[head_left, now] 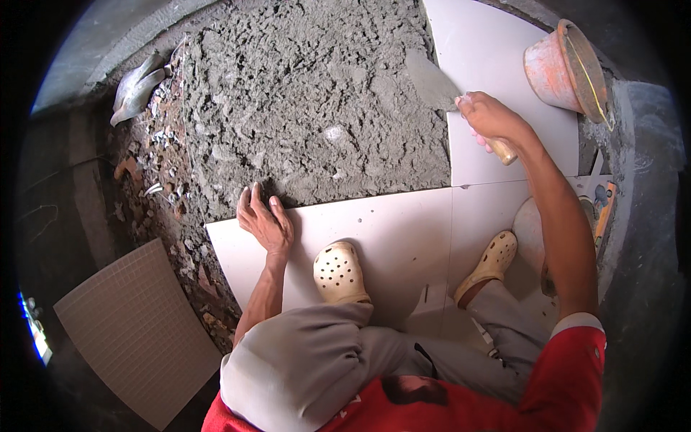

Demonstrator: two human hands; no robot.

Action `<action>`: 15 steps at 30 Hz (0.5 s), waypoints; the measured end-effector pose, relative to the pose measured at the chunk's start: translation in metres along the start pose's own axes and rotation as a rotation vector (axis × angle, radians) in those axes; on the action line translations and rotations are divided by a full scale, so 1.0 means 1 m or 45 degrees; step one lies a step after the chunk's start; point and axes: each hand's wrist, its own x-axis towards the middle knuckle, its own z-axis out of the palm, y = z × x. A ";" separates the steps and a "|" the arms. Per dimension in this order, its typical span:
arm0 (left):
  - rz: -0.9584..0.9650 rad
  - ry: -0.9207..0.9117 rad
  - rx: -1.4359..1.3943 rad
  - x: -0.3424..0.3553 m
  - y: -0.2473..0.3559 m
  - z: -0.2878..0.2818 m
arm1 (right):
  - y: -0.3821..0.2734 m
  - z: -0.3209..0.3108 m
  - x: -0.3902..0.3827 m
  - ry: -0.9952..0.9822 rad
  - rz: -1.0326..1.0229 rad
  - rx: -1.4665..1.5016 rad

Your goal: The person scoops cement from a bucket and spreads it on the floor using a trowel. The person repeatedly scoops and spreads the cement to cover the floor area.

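Note:
A broad bed of rough grey mortar [309,101] fills the upper middle of the head view. My right hand [491,119] is closed around the wooden handle of a trowel [432,81], whose flat blade lies against the mortar's right edge. Beneath that hand are white floor tiles [497,155]. My left hand [268,225] rests at the edge of the near white tile [389,245], where it meets the mortar. Its fingers are apart and slightly bent, with nothing held, and their tips reach the mortar's border.
A mortar-stained bucket [547,68] lies tipped on the tiles at far right. Below it are another rounded container [531,229] and an orange-edged level [603,222]. Broken rubble [173,162] and a crumpled plastic bag [135,88] lie left. A loose tile, grid-patterned side up [144,331], sits lower left.

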 end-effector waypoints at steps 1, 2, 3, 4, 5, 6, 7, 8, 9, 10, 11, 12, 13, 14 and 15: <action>-0.006 -0.007 0.001 0.000 0.001 -0.001 | 0.003 0.000 0.001 -0.029 -0.004 0.020; -0.011 -0.012 -0.004 0.000 0.002 0.000 | 0.006 0.000 -0.002 -0.054 0.017 0.041; 0.000 -0.015 -0.008 0.001 0.003 -0.001 | 0.009 -0.001 -0.008 -0.074 0.038 0.064; 0.009 -0.014 -0.011 0.001 0.003 -0.001 | 0.012 -0.001 -0.016 -0.096 0.048 0.109; 0.015 0.001 -0.005 0.001 0.003 -0.001 | 0.014 0.000 -0.026 -0.123 0.056 0.151; -0.018 -0.030 -0.006 0.000 0.003 -0.001 | 0.015 0.000 -0.036 -0.181 0.075 0.205; -0.013 -0.025 -0.007 0.000 0.003 -0.001 | 0.014 -0.003 -0.044 -0.141 0.105 0.219; -0.010 -0.023 -0.007 -0.001 0.003 -0.001 | 0.014 -0.010 -0.051 -0.132 0.147 0.243; -0.005 -0.026 -0.003 -0.002 0.003 -0.001 | 0.012 -0.017 -0.055 -0.112 0.189 0.280; -0.018 -0.032 -0.009 -0.002 0.002 -0.002 | 0.009 -0.023 -0.054 -0.101 0.149 0.285; -0.024 -0.036 -0.013 -0.003 0.002 -0.001 | 0.005 -0.031 -0.048 -0.074 0.104 0.305; -0.020 -0.035 -0.003 -0.003 0.002 -0.002 | 0.001 -0.037 -0.039 -0.045 0.068 0.328; -0.017 -0.038 -0.008 -0.002 0.002 -0.002 | -0.005 -0.043 -0.024 -0.037 0.011 0.338; -0.008 -0.036 0.002 -0.002 0.002 -0.002 | -0.010 -0.048 -0.009 -0.017 -0.017 0.346; -0.001 -0.038 0.022 -0.002 0.002 -0.002 | -0.015 -0.052 0.005 -0.017 -0.027 0.365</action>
